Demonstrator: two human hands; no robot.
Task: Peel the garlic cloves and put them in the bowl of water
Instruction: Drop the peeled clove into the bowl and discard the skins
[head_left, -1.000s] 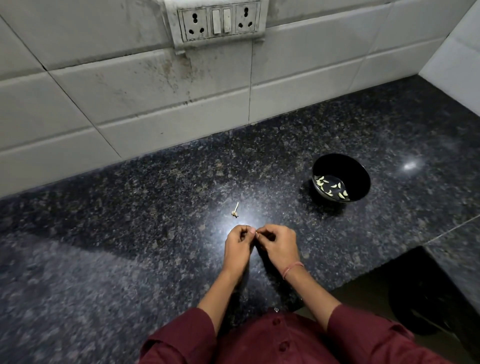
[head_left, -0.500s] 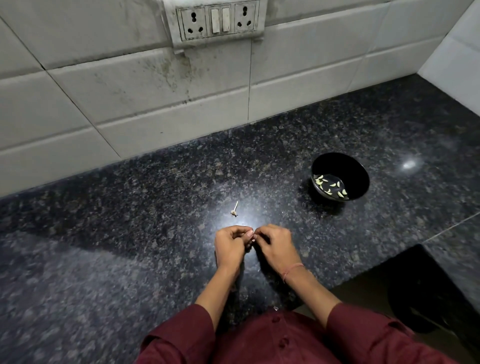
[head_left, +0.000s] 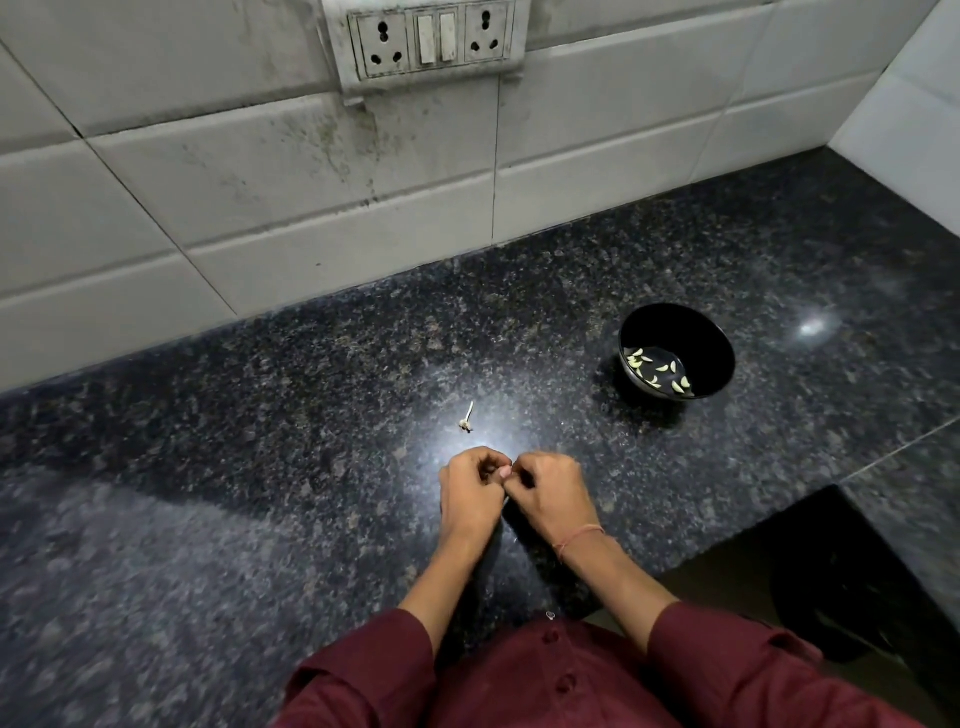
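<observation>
Little has moved since the earlier frames. Both hands are still joined fingertip to fingertip at the same spot, and only the left fingers have shifted a touch. The scrap and the bowl lie where they lay.

The dark speckled bench (head_left: 208, 467) runs under a white tiled wall (head_left: 156, 218). A socket panel (head_left: 431, 41) is set in that wall, far behind the bowl and to its left.

A dry garlic stem scrap (head_left: 467, 418) lies alone on the bench, well left of the bowl and a little nearer the person.

The left hand (head_left: 470, 493) is left of the bowl and nearer the person than the scrap. Its fingers are curled in and its thumb tip is pressed forward.

Between the two hands, also left of the bowl and nearer the person, sits the garlic clove (head_left: 505, 472). It is pinched by the fingertips of both hands and almost wholly hidden, so only a pale speck shows. Whether any skin is off cannot be told.

The right hand (head_left: 550, 491) touches the left, its fingers likewise curled onto the clove. It is the hand closer to the bowl, though still well apart from it. A thin thread band (head_left: 582, 535) circles its wrist, and both arms come out of maroon sleeves (head_left: 727, 670).

The black bowl (head_left: 719, 358) stands upright on the bench, touched by neither hand. Inside it, peeled cloves (head_left: 657, 371) lie scattered in shallow water.
</observation>
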